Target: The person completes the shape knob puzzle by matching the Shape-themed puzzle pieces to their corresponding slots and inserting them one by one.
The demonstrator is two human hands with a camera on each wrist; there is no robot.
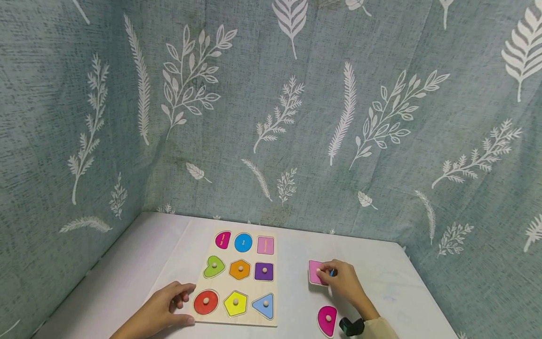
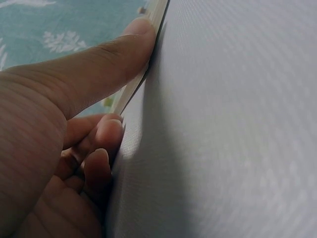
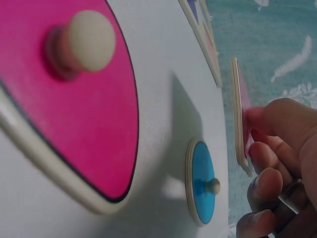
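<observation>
A wooden shape puzzle board (image 1: 224, 282) lies on the white table. Thumb and fingertips of my left hand (image 1: 163, 308) rest against the board's left edge near its front corner, as the left wrist view also shows. My right hand (image 1: 345, 282) pinches a pink square puzzle piece (image 1: 314, 273) by its knob. In the right wrist view the pink piece (image 3: 240, 119) is tilted on edge and raised off the table. Below it lies a blue round piece (image 3: 202, 183), mostly hidden behind the right hand in the head view. Closer to me is a magenta half-circle piece (image 1: 327, 321).
Along the board's far row, the half-circle, circle and square recesses (image 1: 265, 245) show printed words and no knobs. Knobbed pieces fill the other two rows, among them a purple square (image 1: 264, 271) and a red circle (image 1: 206, 302). Patterned cloth (image 1: 271, 141) surrounds the table's back and sides.
</observation>
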